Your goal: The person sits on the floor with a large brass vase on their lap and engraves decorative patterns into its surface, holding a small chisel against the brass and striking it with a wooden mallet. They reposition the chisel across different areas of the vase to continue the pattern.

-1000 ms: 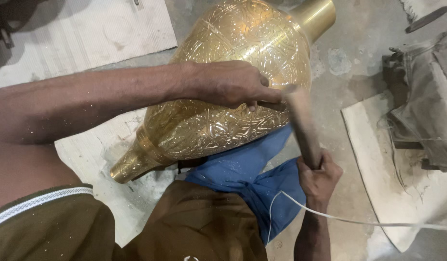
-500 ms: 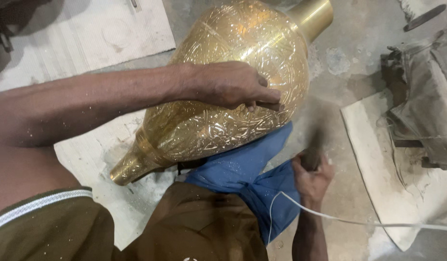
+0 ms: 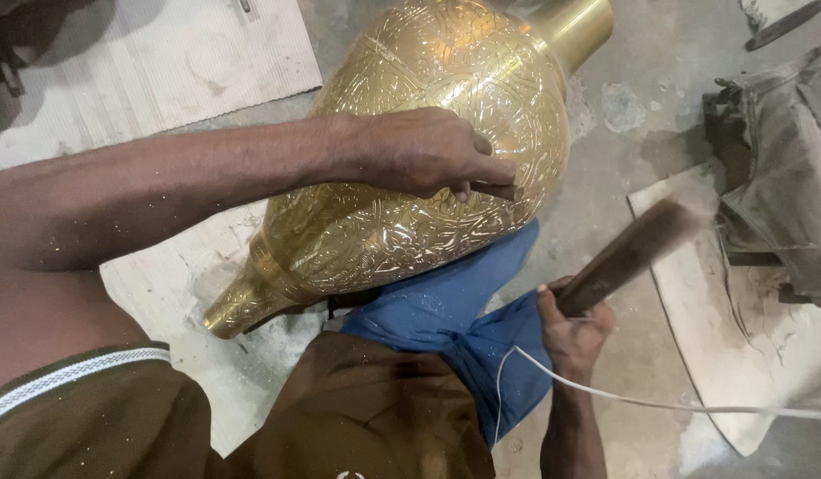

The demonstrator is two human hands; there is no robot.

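A large engraved brass vase (image 3: 410, 239) lies on its side across my lap, resting on a blue cloth (image 3: 455, 319). My left hand (image 3: 419, 155) rests on the vase's belly and pinches a small dark chisel (image 3: 497, 190) against the metal. My right hand (image 3: 574, 324) grips a wooden mallet (image 3: 628, 253), which is raised to the right of the vase and blurred by motion. The mallet's head is apart from the chisel.
A thin white cord (image 3: 659, 405) runs from my lap to the right. Pale mats (image 3: 144, 71) lie on the dusty concrete floor at upper left and lower right. A heap of grey cloth and dark objects (image 3: 783, 195) sits at the right edge.
The mallet stood by the chisel a second ago, dropped low and blurred, and now is swung out to the right. My left hand stays on the vase.
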